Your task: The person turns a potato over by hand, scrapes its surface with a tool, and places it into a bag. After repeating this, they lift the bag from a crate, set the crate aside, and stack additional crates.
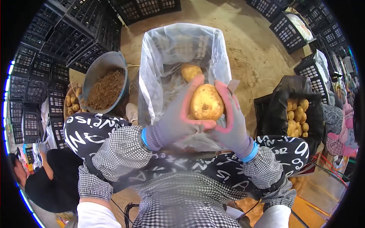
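Both gloved hands cup one large yellow potato (207,103) with a brown spot on its skin. My left hand (175,116) curls round its left side, thumb underneath. Round the right side wraps my right hand (231,127), and a small flat grey-brown piece (233,86) sticks out by its fingers. Beneath the hands stands a crate lined with a clear plastic bag (149,72). Another potato (191,71) lies inside it, just beyond my fingertips.
A tub (123,62) of brown soil stands left of the lined crate, beside a heap of potatoes (72,100). To the right is a black-lined crate of potatoes (297,117). Stacked black crates (76,34) rise at left. A person in black (53,178) is at lower left.
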A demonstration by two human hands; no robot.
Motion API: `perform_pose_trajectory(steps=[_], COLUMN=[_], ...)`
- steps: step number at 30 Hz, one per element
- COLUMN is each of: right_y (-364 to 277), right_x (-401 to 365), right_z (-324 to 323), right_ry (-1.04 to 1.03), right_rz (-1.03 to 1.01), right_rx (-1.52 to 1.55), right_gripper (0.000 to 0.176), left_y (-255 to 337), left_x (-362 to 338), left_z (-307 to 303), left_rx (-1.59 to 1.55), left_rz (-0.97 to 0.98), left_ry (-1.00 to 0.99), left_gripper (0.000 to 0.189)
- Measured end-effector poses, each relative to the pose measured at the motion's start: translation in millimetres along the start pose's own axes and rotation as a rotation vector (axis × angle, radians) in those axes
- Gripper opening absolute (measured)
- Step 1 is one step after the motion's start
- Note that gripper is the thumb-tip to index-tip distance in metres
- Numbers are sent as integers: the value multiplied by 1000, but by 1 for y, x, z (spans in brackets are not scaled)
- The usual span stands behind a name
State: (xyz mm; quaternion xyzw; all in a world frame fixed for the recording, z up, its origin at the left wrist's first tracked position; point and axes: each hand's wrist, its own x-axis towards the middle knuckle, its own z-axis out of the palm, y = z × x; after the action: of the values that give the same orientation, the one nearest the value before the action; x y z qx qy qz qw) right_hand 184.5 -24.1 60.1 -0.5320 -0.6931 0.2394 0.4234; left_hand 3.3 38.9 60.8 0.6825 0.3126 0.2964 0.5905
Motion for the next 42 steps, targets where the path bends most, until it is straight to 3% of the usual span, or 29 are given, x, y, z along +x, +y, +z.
perform_pose_trajectory(steps=[5,11,14,17,24,34,37,40,42], right_y=[2,1,-2,-2,0,3,0,0,0], right_x=[3,2,3,2,0,-1,-1,0,-1], right_z=[3,1,-2,-3,-8,-9,-10,-9,-11], right_ry=[20,12,25,60,38,1,-38,-71,-77], right_rz=[-29,34,14,-2,10,18,102,259,231], right_rx=[18,-20,-33,-76,-94,-67,-64,60,37], right_gripper=[93,90,88,87,86,87,88,99,91], left_y=[14,4,11,5,17,7,2,9,14], left_x=[3,7,8,7,8,7,6,3,1], left_z=[-1,-11,-13,-3,-7,0,1,1,3], left_rx=[-409,-379,-529,-471,-470,-578,-580,-577,-584], left_rz=[-132,-107,-230,-254,-170,-139,-137,-215,-265], left_ry=[-33,-89,-70,-108,-200,-149,-137,-148,-145], left_gripper=[97,91,93,94,96,85,85,84,82])
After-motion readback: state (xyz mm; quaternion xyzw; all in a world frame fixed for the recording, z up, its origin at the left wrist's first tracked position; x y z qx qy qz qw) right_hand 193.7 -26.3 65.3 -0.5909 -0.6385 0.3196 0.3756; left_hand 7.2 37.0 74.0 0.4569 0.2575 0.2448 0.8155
